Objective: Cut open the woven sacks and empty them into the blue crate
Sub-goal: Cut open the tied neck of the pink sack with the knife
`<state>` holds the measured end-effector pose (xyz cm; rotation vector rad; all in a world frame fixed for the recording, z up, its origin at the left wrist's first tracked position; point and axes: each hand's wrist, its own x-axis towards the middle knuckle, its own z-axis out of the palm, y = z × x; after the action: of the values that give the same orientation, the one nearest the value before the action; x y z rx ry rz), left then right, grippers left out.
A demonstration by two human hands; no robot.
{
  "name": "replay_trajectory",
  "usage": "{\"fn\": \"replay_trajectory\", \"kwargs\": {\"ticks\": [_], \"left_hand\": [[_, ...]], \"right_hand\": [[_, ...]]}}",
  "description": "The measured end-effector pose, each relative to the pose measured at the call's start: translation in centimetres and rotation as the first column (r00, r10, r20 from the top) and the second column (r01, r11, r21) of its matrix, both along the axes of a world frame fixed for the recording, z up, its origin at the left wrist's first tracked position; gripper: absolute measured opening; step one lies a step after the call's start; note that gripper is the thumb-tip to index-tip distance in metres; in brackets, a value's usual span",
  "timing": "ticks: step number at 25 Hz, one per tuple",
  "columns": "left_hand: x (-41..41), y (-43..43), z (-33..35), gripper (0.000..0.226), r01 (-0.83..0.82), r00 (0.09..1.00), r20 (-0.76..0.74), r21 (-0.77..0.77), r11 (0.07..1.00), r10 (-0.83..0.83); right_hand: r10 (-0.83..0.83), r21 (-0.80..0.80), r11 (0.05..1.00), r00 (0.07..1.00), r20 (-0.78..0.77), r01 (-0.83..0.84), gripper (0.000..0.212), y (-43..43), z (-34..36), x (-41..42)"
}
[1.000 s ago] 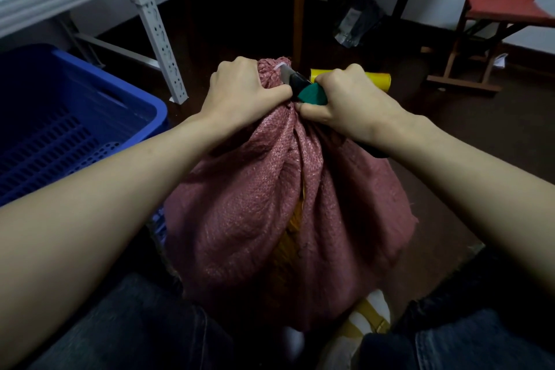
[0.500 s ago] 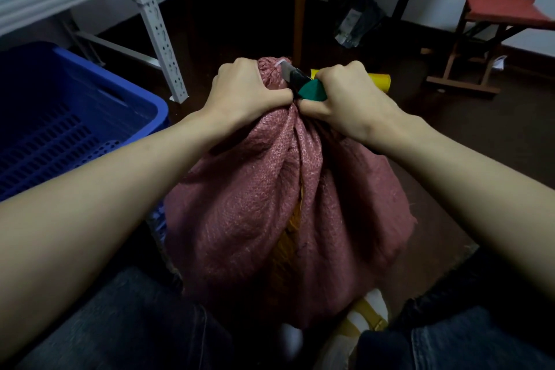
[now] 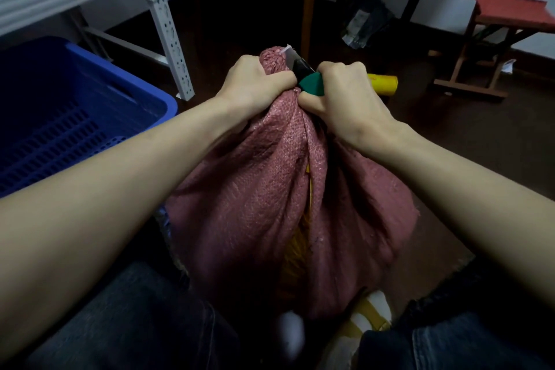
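Dark floor (image 3: 480,141) carries a pink woven sack (image 3: 270,189), its neck gripped by the left hand (image 3: 252,81) while the right hand (image 3: 345,96) clutches a green-handled knife (image 3: 306,78).

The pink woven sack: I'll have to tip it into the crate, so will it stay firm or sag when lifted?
Probably floppy: the pink woven sack creases deeply where the left hand bunches its neck. It bulges wide below, so likely bulky, perhaps heavy. The gap showing yellow contents may spill when tipped.
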<state>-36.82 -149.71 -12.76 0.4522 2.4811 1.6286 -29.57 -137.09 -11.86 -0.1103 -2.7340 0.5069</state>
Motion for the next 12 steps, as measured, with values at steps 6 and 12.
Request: {"fn": "replay_trajectory", "kwargs": {"ticks": [6, 12], "left_hand": [[0.43, -0.33, 0.57, 0.041, 0.082, 0.997, -0.017, 0.159, 0.984, -0.080], [0.59, -0.73, 0.84, 0.035, 0.150, 0.989, -0.014, 0.195, 0.969, -0.150]], "right_hand": [[-0.020, -0.107, 0.994, 0.999, -0.031, 0.016, 0.032, -0.32, 0.01, -0.01], [-0.025, -0.181, 0.983, 0.999, -0.022, 0.020, 0.020, -0.52, 0.21, 0.40]]}}
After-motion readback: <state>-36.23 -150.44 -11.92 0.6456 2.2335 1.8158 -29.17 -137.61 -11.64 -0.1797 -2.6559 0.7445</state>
